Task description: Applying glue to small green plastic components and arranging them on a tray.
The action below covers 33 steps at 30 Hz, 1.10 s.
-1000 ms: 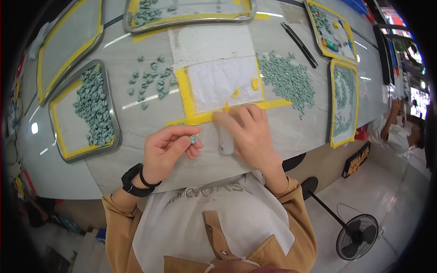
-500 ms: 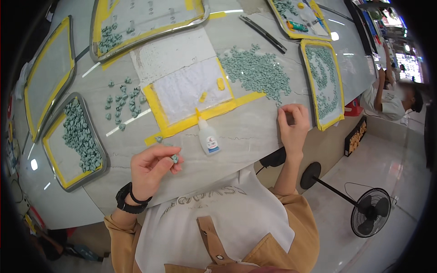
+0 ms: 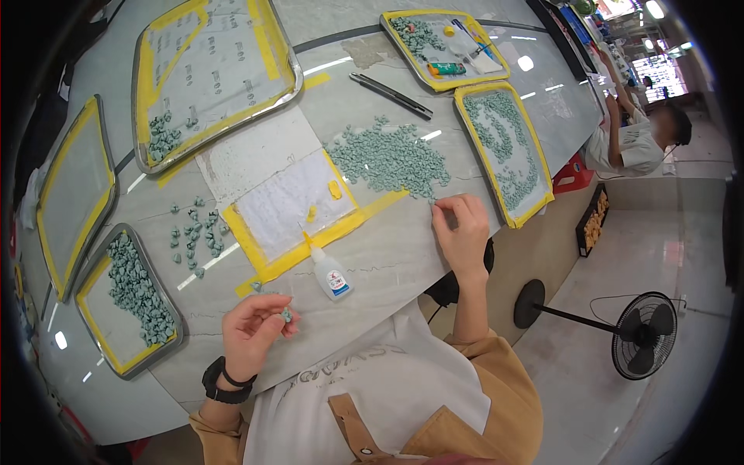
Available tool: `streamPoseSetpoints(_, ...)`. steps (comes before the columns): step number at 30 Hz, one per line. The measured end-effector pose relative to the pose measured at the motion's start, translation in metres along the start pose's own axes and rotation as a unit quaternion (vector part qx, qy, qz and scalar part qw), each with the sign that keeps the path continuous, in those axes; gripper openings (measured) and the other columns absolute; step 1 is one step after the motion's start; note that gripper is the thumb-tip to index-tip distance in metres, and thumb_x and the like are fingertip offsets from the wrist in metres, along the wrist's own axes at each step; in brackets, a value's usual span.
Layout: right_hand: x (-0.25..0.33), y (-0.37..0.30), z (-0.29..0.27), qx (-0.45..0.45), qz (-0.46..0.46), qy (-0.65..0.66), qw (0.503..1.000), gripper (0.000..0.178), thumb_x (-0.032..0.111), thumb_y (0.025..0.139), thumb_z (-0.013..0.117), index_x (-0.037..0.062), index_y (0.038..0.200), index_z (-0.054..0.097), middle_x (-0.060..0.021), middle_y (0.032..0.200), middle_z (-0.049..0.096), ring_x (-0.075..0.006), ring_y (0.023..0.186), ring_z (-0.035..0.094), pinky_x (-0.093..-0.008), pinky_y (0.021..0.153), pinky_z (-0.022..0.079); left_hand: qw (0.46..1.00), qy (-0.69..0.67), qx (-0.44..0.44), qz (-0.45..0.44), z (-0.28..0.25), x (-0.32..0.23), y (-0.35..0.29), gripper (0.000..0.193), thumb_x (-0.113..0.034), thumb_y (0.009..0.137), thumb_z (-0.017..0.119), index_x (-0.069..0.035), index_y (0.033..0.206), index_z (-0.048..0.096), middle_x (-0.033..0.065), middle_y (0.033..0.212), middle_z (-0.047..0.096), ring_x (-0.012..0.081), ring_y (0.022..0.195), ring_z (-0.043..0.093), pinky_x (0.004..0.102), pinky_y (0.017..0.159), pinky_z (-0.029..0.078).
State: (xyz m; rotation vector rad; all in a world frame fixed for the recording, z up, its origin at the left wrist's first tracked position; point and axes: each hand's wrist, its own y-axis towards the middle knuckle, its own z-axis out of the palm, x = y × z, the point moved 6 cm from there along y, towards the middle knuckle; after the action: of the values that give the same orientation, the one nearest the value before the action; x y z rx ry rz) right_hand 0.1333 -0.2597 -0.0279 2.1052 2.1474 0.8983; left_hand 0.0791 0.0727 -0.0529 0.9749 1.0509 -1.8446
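My left hand (image 3: 254, 327) pinches a small grey-green stone-like piece (image 3: 286, 315) between thumb and fingers, low over the table's near side. Another such piece (image 3: 256, 286) lies just beyond its fingers. My right hand (image 3: 463, 236) has thumb and forefinger brought together at the near right edge of a spread of tiny green pieces (image 3: 391, 159); whatever they pinch is too small to make out. Between the hands, a white glue bottle (image 3: 332, 273) with a yellow nozzle lies on its side, its tip on the yellow-taped border of a white sheet (image 3: 285, 205).
Loose larger green pieces (image 3: 192, 238) lie left of the sheet. A taped tray (image 3: 174, 341) of green pieces stands at left, a big one (image 3: 291, 77) at far left. On the right are two more trays, one holding a glue tube (image 3: 447, 69). Black tweezers (image 3: 391, 94) lie beyond the spread.
The view has shifted, so the table things sit lower and further left in it. My right hand stays at the edge of the spread. The left still holds its piece.
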Motion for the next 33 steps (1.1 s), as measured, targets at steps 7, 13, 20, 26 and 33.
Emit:
streamPoseSetpoints(7,0.040,0.000,-0.022,-0.081,-0.034,0.065,0.994,0.017,-0.003,0.067,0.071,0.0041,0.080,0.063,-0.0064,0.077,0.059,-0.0252,0.074,0.057,-0.0357,0.067,0.045,1.000,-0.001,0.004,-0.024,0.005,-0.003,-0.001,0.031,-0.008,0.090,0.056,0.004,0.119,0.055,0.0128,0.088,0.065,0.0159,0.072,0.063,0.0266,0.063,0.052)
streamPoseSetpoints(13,0.164,-0.009,0.002,0.040,-0.216,0.293,0.931,0.027,0.000,0.058,0.074,0.0085,0.082,0.065,-0.0023,0.082,0.060,-0.0218,0.077,0.057,-0.0347,0.066,0.044,0.993,-0.017,0.109,-0.053,0.011,-0.001,-0.003,0.040,0.007,0.089,0.050,0.005,0.129,0.050,0.0124,0.099,0.064,0.0147,0.080,0.063,0.0271,0.070,0.053)
streamPoseSetpoints(20,0.184,-0.012,0.019,0.099,-0.278,0.279,0.914,0.024,0.012,0.061,0.072,0.0086,0.084,0.064,-0.0007,0.084,0.058,-0.0196,0.078,0.056,-0.0329,0.068,0.043,0.996,-0.037,0.077,-0.027,0.005,0.001,-0.005,0.039,0.007,0.090,0.051,0.005,0.128,0.050,0.0144,0.101,0.065,0.0144,0.080,0.063,0.0269,0.070,0.053)
streamPoseSetpoints(26,0.188,-0.013,0.021,0.114,-0.309,0.260,0.908,0.026,0.014,0.060,0.073,0.0095,0.084,0.064,-0.0006,0.085,0.057,-0.0188,0.077,0.055,-0.0327,0.069,0.043,0.996,-0.027,0.077,-0.029,0.001,0.005,-0.005,0.038,0.007,0.089,0.051,0.006,0.127,0.050,0.0156,0.102,0.065,0.0146,0.079,0.063,0.0271,0.070,0.054)
streamPoseSetpoints(33,0.188,-0.007,0.022,0.102,-0.297,0.289,0.905,0.023,0.015,0.063,0.076,0.0096,0.082,0.064,-0.0004,0.084,0.058,-0.0197,0.077,0.054,-0.0329,0.069,0.042,0.994,-0.028,0.106,-0.026,0.003,0.002,-0.003,0.039,0.008,0.089,0.051,0.006,0.128,0.050,0.0163,0.103,0.065,0.0157,0.082,0.063,0.0271,0.071,0.054)
